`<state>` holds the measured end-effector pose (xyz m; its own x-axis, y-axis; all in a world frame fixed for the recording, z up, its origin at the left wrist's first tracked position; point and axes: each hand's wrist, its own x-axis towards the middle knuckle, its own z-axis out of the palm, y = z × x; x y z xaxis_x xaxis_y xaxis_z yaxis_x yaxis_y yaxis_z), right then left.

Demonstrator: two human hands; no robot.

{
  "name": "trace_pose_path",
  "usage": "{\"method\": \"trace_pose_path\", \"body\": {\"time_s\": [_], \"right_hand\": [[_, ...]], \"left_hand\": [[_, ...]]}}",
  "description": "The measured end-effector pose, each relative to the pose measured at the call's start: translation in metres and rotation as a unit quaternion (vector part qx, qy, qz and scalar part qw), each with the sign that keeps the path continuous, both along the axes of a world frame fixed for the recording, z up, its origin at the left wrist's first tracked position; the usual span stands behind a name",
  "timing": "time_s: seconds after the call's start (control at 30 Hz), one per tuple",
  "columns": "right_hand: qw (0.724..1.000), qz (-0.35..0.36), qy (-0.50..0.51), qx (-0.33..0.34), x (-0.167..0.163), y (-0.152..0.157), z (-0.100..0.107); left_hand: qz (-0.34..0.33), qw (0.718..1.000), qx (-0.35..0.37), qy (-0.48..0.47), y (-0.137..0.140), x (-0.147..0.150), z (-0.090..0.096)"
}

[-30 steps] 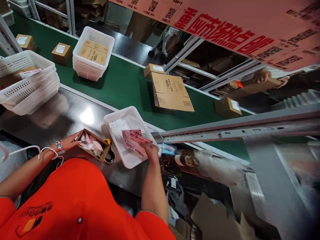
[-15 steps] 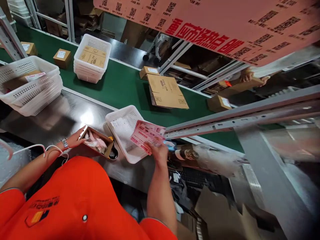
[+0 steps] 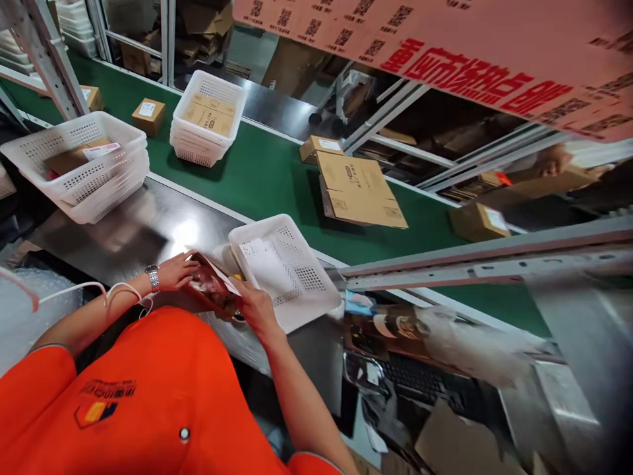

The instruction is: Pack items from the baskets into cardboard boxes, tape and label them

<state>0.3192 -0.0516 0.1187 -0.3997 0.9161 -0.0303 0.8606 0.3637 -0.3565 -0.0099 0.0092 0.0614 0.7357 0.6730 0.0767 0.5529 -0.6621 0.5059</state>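
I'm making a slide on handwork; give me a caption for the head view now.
Left hand at an open box, right hand holding paper, beside a white basket.

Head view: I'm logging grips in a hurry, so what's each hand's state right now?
Left hand: fingers at the edge of the open box; firmness of grip can't be told.
Right hand: closed, holding paper at the box.

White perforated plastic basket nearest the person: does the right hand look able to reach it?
Probably yes: the right hand is close beside the basket, with nothing visible between them, though it seems to hold a pale paper sheet.
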Motion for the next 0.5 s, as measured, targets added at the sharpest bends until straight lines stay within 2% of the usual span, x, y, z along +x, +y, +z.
{"method": "trace_pose_path", "body": {"time_s": [0.1, 0.2, 0.37, 0.5], "right_hand": [[0.994, 0.006, -0.100, -0.045, -0.017, 0.007, 0.004], [0.984, 0.009, -0.153, -0.086, -0.038, 0.020, 0.002], [0.976, 0.007, -0.179, -0.126, -0.076, 0.052, -0.013], [0.976, 0.011, -0.177, -0.129, -0.076, 0.061, -0.016]], "left_hand": [[-0.010, 1.000, 0.016, 0.010, -0.003, 0.003, -0.001], [-0.003, 0.999, 0.028, 0.029, -0.005, 0.005, -0.003], [-0.003, 0.999, 0.037, 0.015, -0.004, 0.008, -0.006], [-0.005, 1.000, 0.030, 0.009, -0.001, 0.010, -0.003]]}}
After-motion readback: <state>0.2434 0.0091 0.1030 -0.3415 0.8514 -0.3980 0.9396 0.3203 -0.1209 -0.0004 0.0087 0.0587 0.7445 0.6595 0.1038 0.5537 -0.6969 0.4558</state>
